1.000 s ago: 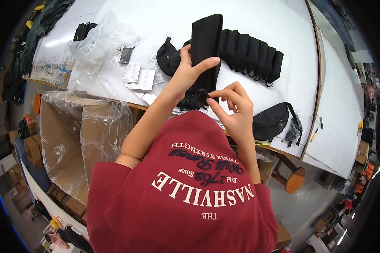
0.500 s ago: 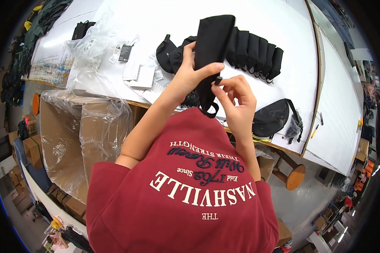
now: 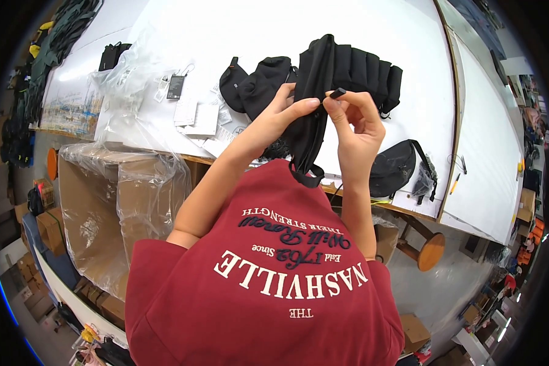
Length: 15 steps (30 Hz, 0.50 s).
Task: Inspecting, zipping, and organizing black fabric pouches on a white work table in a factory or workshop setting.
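My left hand (image 3: 287, 113) is closed on a black fabric bag (image 3: 315, 73), its thumb lying along the bag's edge. The bag hangs upright above the table's near edge, its long folded side towards me. At its lower end a black strap (image 3: 308, 177) loops down against my red shirt. Close beside the bag's edge, my right hand (image 3: 358, 119) pinches a short black tab (image 3: 337, 93) between thumb and fingertips. Whether the tab is joined to the bag is hidden by the fingers. Right behind stands a row of several similar black bags (image 3: 372, 76).
More black bags (image 3: 265, 85) lie left of the held one. A black waist bag (image 3: 393, 168) rests near the table's front edge. Paper sheets (image 3: 201, 119), a black tag (image 3: 175, 86) and clear plastic (image 3: 125, 91) are at left. Below stands a plastic-lined carton (image 3: 91, 207); a wooden stool (image 3: 430, 251) is right.
The held bag has turned from its broad face to its folded edge and sits slightly lower. My right hand has moved up and right with the black tab.
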Motion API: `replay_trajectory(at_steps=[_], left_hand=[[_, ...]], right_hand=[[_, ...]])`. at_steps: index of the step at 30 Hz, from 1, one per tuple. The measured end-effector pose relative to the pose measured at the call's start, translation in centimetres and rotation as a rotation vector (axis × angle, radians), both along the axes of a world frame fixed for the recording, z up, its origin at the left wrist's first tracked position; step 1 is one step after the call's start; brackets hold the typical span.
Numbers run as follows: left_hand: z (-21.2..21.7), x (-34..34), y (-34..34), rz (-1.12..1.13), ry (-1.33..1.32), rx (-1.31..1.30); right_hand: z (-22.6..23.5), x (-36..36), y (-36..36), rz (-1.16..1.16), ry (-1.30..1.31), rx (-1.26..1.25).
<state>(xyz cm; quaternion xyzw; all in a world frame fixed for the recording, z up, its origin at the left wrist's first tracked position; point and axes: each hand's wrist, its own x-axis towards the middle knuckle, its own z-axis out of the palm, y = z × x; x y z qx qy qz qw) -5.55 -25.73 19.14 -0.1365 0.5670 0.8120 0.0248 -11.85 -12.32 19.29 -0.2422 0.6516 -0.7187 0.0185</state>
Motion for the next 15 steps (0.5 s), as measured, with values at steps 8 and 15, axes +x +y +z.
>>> replay_trajectory(at_steps=[8,15], left_hand=[[-1.5,1.6,0.4,0.198,0.048,0.052],[-0.6,2.7,-0.4,-0.029,0.087,-0.027]], right_hand=[[1.7,1.0,2.3,0.411,-0.107,0.432],[1.3,1.4,3.0,0.397,-0.071,0.350]])
